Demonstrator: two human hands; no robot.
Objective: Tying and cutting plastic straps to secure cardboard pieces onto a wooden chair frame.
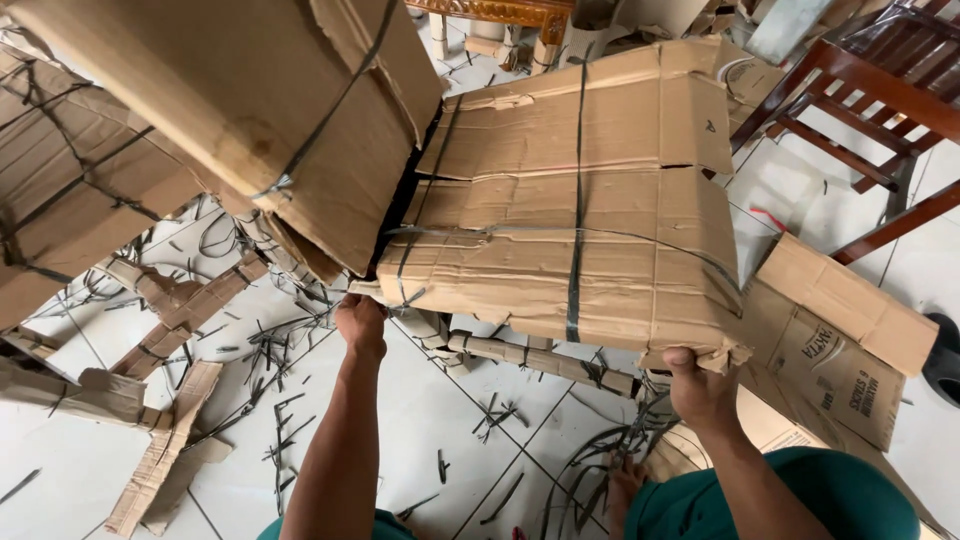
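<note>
A big flat package wrapped in brown cardboard point(600, 220) and bound with black plastic straps is lifted in front of me, tilted up away from me. My left hand point(360, 322) grips its near left corner. My right hand point(700, 385) grips its torn near right corner. Another strapped cardboard package point(260, 110) leans over it at the upper left, overlapping its left edge.
Cut black strap pieces point(275, 350) and cardboard scraps point(165, 460) litter the white tiled floor. A further wrapped bundle point(60, 200) lies at far left. A dark wooden chair point(880, 100) stands at upper right; flattened boxes point(840, 340) lie at right.
</note>
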